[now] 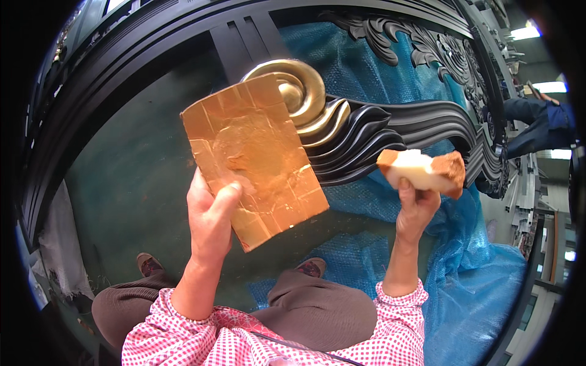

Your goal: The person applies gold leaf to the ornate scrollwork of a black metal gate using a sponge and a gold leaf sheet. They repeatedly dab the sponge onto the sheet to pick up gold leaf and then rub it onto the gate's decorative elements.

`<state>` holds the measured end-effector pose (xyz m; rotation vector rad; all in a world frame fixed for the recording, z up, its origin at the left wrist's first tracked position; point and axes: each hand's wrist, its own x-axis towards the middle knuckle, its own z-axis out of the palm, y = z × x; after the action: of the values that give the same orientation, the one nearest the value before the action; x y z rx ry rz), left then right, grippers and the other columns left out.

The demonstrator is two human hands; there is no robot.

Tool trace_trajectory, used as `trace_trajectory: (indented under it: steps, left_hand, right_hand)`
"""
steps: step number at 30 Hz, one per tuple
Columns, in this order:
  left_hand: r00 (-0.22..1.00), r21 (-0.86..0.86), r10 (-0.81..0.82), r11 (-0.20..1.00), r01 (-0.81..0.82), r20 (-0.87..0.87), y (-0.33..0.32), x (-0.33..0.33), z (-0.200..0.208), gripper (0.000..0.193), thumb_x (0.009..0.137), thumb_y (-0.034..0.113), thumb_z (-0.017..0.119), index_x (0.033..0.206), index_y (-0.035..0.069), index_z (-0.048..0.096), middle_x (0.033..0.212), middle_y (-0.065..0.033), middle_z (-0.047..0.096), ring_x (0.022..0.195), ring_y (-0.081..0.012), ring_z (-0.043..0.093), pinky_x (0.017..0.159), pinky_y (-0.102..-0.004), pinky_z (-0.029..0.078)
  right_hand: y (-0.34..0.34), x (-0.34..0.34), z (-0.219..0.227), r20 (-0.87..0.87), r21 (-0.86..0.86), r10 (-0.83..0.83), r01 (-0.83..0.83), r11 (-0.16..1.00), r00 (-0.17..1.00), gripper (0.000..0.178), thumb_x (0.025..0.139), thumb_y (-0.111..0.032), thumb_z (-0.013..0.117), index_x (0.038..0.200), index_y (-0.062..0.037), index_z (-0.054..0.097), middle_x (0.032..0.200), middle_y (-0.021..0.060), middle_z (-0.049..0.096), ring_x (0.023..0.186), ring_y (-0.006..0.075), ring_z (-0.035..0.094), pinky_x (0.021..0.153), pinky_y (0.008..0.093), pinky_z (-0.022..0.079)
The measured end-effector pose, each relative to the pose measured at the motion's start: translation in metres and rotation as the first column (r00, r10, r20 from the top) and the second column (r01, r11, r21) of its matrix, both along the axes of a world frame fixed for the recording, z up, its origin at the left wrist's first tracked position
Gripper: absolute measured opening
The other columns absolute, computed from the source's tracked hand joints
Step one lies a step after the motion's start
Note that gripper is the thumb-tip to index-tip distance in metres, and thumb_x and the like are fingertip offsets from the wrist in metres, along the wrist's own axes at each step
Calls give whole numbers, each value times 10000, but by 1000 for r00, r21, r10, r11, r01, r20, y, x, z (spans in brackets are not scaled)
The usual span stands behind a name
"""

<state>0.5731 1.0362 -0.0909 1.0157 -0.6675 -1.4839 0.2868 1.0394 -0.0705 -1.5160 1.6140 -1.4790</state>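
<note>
Left hand (210,213) clamped on gold-smeared rectangular cardboard sheet (262,165), thumb over its left edge, seemingly sparing the middle; right hand (418,213) pinching white-and-rust foam sponge (415,169) by pale part, perhaps avoiding stained ends. Beyond: glossy gold spiral scroll (309,85) at black carved rail's (427,119) left end; blue bubble wrap (470,293) below, presumably protective

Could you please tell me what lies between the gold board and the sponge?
In the head view, black carved leaves show between the gold board and the sponge.
</note>
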Motion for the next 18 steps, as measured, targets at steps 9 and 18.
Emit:
trace_trajectory:
  steps: [9,18]
  left_hand:
    - [982,-72,188,979,-189,-27,-5,37,5,479,806,63,514,1266,-35,422,1151,-127,551,994,-200,582,876,-324,479]
    - [980,-99,49,993,-70,-194,-10,38,3,483,818,-13,486,1286,-53,374,1171,-151,547,1011,-218,583,890,-333,479]
  right_hand:
    - [-20,82,0,262,-198,18,35,980,965,279,816,-179,725,1014,4,655,993,70,652,997,187,600,898,340,450]
    - [-1,71,-10,329,-148,45,4,989,943,309,871,-219,683,1070,10,625,1026,63,662,980,146,597,883,300,446]
